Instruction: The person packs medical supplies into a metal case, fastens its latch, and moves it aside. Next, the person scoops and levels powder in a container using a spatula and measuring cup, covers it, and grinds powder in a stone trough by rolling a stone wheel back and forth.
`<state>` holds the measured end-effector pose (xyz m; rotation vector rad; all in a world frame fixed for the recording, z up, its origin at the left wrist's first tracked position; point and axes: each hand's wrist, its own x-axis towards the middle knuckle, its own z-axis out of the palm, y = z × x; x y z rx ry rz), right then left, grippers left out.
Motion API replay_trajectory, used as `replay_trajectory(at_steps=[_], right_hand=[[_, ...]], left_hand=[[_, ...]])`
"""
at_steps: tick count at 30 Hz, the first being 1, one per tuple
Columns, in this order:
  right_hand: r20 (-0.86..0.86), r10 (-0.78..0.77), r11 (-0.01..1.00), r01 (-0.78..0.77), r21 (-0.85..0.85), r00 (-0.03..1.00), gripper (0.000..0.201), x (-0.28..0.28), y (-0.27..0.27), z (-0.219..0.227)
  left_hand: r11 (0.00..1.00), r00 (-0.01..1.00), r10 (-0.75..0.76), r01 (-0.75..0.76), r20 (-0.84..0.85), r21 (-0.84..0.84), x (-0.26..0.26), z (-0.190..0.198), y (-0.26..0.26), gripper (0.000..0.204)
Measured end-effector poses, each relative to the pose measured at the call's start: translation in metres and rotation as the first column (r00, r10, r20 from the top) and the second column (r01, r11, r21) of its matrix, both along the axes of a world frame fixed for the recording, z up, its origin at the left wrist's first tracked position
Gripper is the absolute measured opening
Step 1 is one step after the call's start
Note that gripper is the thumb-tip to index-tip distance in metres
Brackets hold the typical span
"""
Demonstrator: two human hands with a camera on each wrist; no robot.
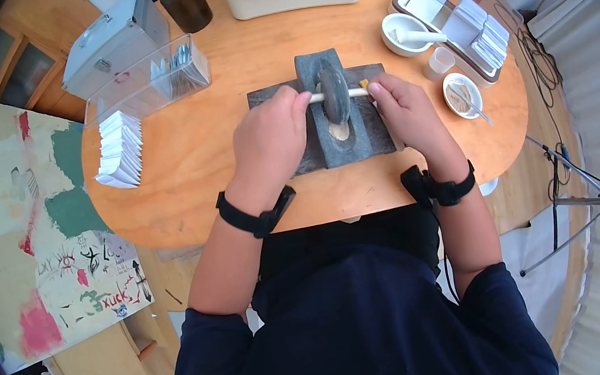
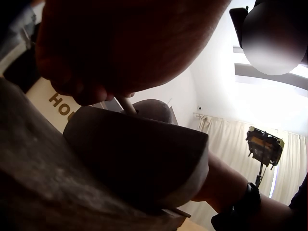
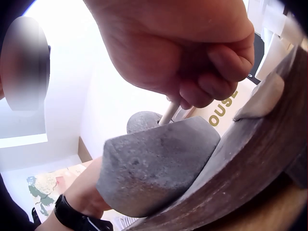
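Note:
A dark grey stone grinding wheel (image 1: 335, 96) stands upright in a boat-shaped stone trough (image 1: 347, 153), with a pale rod (image 1: 356, 93) through its centre. My left hand (image 1: 269, 134) grips the rod's left end and my right hand (image 1: 410, 107) its right end, thumbs toward the wheel. Beige powder (image 1: 339, 133) shows in the trough in front of the wheel. Beneath the trough lies a dark board (image 1: 376, 131). In the right wrist view, curled fingers (image 3: 211, 89) hang above the trough's end, and the left wrist view shows the rod (image 2: 127, 106) below my left hand.
To the right are a white mortar with pestle (image 1: 405, 36), a small clear cup (image 1: 440, 62), a powder bowl with spoon (image 1: 462, 97) and a tray of white packets (image 1: 465, 26). Folded papers (image 1: 119, 147), a clear box (image 1: 147, 78) and a metal case (image 1: 114, 41) stand left.

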<state>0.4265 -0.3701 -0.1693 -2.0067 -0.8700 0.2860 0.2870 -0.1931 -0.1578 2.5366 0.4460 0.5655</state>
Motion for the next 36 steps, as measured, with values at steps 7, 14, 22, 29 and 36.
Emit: replay_trajectory(at_steps=[7,14,22,29,36], right_hand=[[-0.158,0.084,0.995,-0.090,-0.034,0.984,0.026,-0.021,-0.026,0.022],[0.030,-0.007,1.000,0.008,-0.015,1.000,0.027,-0.001,0.004,0.007],[0.087,0.029,0.999,-0.026,-0.036,0.996,0.024,-0.014,-0.009,0.008],[0.184,0.001,0.996,0.016,-0.092,0.983,0.023,-0.021,-0.009,0.014],[0.145,-0.044,0.998,0.049,-0.032,0.988,0.022,-0.017,-0.001,0.006]], left_hand=[[0.991,0.998,-0.065,0.066,0.008,-0.119,-0.033,0.010,-0.021,0.028],[0.999,0.999,0.003,-0.001,0.033,-0.043,-0.002,-0.002,-0.001,0.028],[0.989,0.999,-0.021,0.017,-0.025,-0.145,-0.025,-0.001,-0.013,0.029],[0.992,0.997,-0.062,0.056,-0.056,-0.111,-0.021,0.009,-0.005,0.028],[0.981,1.000,-0.025,0.024,-0.001,-0.195,-0.014,-0.002,-0.005,0.023]])
